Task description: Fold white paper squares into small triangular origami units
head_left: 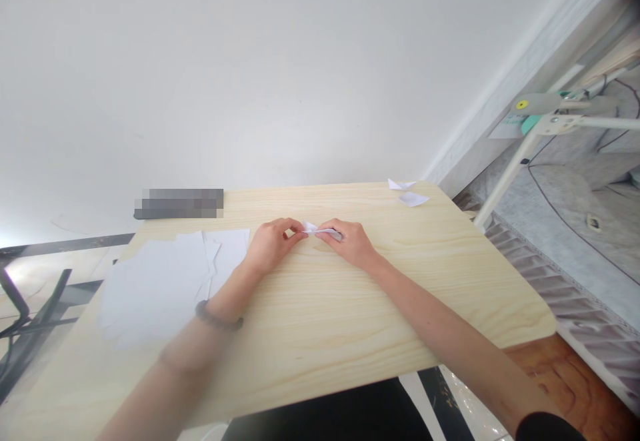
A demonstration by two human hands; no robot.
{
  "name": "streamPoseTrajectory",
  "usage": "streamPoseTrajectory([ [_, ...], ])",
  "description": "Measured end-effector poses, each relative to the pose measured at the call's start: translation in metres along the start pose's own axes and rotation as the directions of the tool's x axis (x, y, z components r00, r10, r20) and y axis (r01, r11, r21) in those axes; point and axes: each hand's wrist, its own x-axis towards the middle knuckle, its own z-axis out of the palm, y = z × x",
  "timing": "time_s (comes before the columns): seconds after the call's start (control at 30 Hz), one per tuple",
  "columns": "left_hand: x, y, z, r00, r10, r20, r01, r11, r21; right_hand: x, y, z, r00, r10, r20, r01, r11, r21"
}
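Where a pale wooden table [320, 321] has its left side, loose white sheets [160, 281] lie overlapping and slightly fanned, a spread that probably makes single ones easier to lift. Along the table's back left edge sits a dark object [179, 203], blurred beyond identification and perhaps set there to stay out of the arms' way. A left hand [270, 244], with a dark bracelet [220, 321] at the wrist, pinches narrowly, thumb and finger on one end of a small folded paper [310, 228] at the middle of the table; whether the paper touches the tabletop cannot be told. A right hand [347, 241] grips the other end, its fingers likewise close together, a two-sided hold that likely keeps the creases from springing apart. At the table's far right corner, a peaked folded piece [401, 185] and a flatter one [414, 199] rest near each other, apparently kept separate from the loose sheets. Beyond the table's right edge stand a white metal frame [555, 123] and what looks like a grey sofa [580, 194].
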Motion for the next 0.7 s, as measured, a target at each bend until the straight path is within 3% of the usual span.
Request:
streamPoseTrajectory([
  [0.2, -0.0004, 0.0017, 0.0005, 0.998, -0.041, 0.042, 0.037, 0.996, 0.087, 0.0005, 0.0034, 0.0009, 0.992, -0.122, 0.021, 0.123, 0.989, -0.08],
  [0.37, -0.0002, 0.0007, 0.0013, 0.997, -0.05, 0.051, 0.05, 0.999, 0.0, 0.0009, 0.0044, 0.0008, 0.981, -0.195, 0.012, 0.194, 0.971, -0.141],
  [0.5, -0.0001, -0.0011, 0.0004, 0.995, 0.103, 0.014, -0.102, 0.992, -0.068, 0.0013, 0.0025, -0.0003, 0.982, -0.189, 0.018, 0.19, 0.974, -0.127],
  [0.7, -0.0003, -0.0021, -0.0013, 0.972, 0.233, -0.012, -0.232, 0.971, 0.063, 0.0009, 0.0019, -0.0009, 0.984, -0.174, 0.032, 0.177, 0.977, -0.12],
])
